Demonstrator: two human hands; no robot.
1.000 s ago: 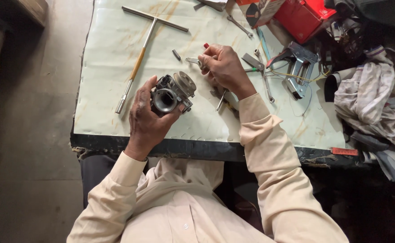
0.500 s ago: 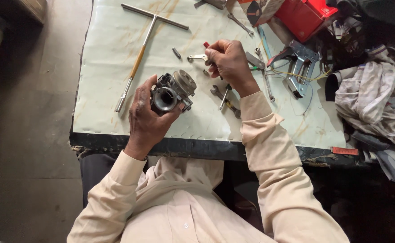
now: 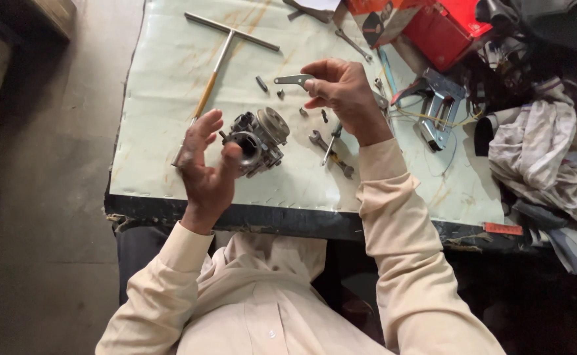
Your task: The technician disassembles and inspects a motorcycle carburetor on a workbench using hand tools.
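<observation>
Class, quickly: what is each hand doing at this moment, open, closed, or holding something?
Left hand: fingers spread open, thumb and palm steadying the grey metal carburettor body.
Right hand: closed, pinching a small flat grey metal bracket.

grey metal carburetor (image 3: 257, 139); pale green table (image 3: 163, 85), red box (image 3: 443, 26), cream sleeves (image 3: 394, 217)

red cardboard box (image 3: 443, 26) at table's far right edge, small red label (image 3: 503, 229) on near edge
</observation>
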